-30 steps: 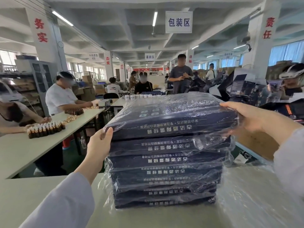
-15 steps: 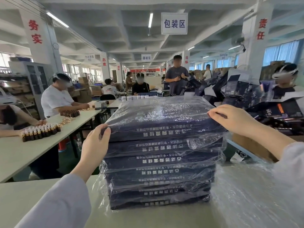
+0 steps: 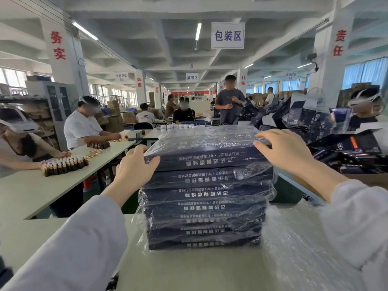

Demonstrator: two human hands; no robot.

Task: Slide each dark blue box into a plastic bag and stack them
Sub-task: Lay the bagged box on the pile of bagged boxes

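A stack (image 3: 204, 206) of flat dark blue boxes, each in its own clear plastic bag, stands on the pale table (image 3: 189, 269) straight ahead, set toward the far edge; bare tabletop shows in front of it and to its left; crumpled loose plastic (image 3: 298, 238) covers the table on its right, touching the stack's foot. Beyond a gap on the left runs a neighbouring table (image 3: 31, 192) with rows of small brown bottles (image 3: 65, 164); close on the right, past the table edge, a heap of dark cartons (image 3: 340, 143) crowds in.

The boxes lie flat with their long axis running left to right; their long printed sides face the person, the lettering upside down; bag ends bunch out at both short ends.

The top box (image 3: 210, 152) is held at both near corners; the left hand (image 3: 134, 166) wraps its left corner, fingers along the side and thumb on the front edge; the right hand (image 3: 283, 152) sits on the right corner, fingers bent over the top and thumb at the front. Both forearms, in pale sleeves, reach in from below, elbows spread wide.
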